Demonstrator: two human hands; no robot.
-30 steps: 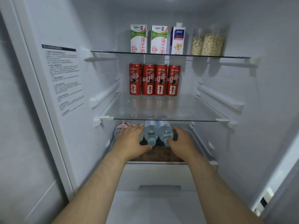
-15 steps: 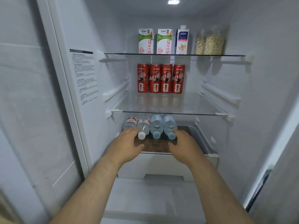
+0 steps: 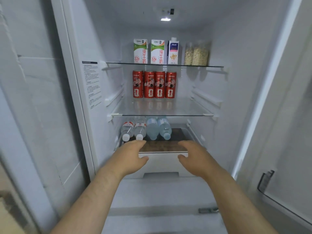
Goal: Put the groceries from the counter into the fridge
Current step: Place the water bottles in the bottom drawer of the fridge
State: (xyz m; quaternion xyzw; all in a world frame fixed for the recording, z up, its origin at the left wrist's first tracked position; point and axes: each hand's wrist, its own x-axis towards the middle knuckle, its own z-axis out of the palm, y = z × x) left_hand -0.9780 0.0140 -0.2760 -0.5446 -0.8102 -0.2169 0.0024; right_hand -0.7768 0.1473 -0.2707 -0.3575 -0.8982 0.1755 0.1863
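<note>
Your left hand (image 3: 133, 156) and right hand (image 3: 194, 157) hang spread and empty just in front of the bottles (image 3: 152, 129); those four lie side by side, caps toward you, the glass shelf (image 3: 160, 115) edge close above them, bare brown board (image 3: 179, 135) to their right.

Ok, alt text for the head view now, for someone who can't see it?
An open left hand and right hand hover empty at the fridge's bottom shelf, in front of four water bottles lying side by side. Four red cans stand on the middle shelf; three cartons and two jars on the top shelf.
</note>
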